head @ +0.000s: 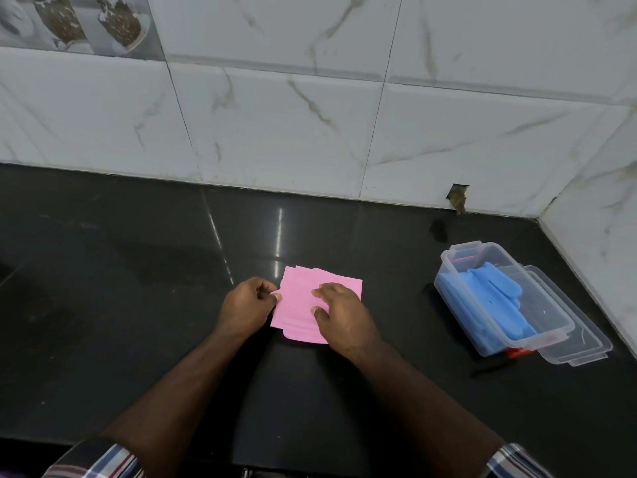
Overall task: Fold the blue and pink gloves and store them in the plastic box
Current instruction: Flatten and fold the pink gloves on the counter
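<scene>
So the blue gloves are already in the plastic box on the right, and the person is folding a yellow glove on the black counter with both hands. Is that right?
Not quite: the glove being folded is pink, not yellow, as the head view shows. The rest holds: the blue gloves lie in the plastic box on the right, and the left hand and right hand work on the black counter.

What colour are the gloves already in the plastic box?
Blue gloves, inside the clear plastic box; head view.

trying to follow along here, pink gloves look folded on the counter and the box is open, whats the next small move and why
Probably lift the pink gloves toward the plastic box. They lie as a flat folded stack on the counter, the left hand pinching one edge and the right hand pressing on top. The box sits open to the right, blue gloves already inside.
</scene>
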